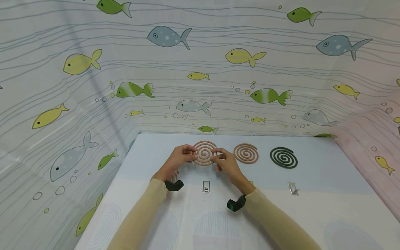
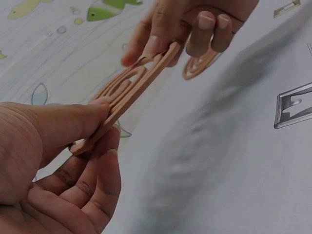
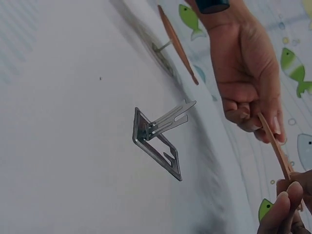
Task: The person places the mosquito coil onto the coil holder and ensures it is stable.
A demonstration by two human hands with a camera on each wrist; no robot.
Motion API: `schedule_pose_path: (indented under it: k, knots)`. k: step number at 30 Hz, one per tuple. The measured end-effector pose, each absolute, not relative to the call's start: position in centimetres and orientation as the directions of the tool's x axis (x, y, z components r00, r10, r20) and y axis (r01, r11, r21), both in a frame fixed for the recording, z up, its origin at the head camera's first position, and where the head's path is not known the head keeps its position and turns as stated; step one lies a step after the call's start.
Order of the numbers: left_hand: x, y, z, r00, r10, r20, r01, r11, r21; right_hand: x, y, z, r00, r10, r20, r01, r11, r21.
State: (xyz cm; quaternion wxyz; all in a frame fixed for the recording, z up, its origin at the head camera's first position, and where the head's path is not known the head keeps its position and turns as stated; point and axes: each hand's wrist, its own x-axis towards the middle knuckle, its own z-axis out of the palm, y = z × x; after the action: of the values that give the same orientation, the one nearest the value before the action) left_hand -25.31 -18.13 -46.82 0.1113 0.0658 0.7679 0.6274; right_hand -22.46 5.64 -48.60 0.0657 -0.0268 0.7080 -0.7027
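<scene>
both hands hold a tan mosquito coil (image 1: 204, 153) up off the table (image 1: 193, 203): left hand (image 1: 175, 160) pinching one rim between thumb and fingers, right hand (image 1: 229, 167) pinching the opposite one, both closed right down to the coil's thickness. i'd keep it light and even, no twisting, those thin rings look snappable. watch the metal coil stand (image 3: 158, 129) nearby, its prongs stick up. the mounted tan coil (image 3: 178, 46) by the left wrist camera (image 1: 174, 185) seems easy to bump. loose tan coil (image 1: 246, 153) and dark green coil (image 1: 283, 158) lie off to the right.
</scene>
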Motion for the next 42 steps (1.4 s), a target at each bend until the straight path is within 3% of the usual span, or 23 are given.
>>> schedule_pose_path:
  k: [42]
  knots:
    - [-22.8,-18.6,-46.7,-0.930,0.350,-0.117,-0.043,0.212,0.976,-20.0,7.4,-49.5,-0.962,-0.275,-0.006,-0.014,0.072,-0.997]
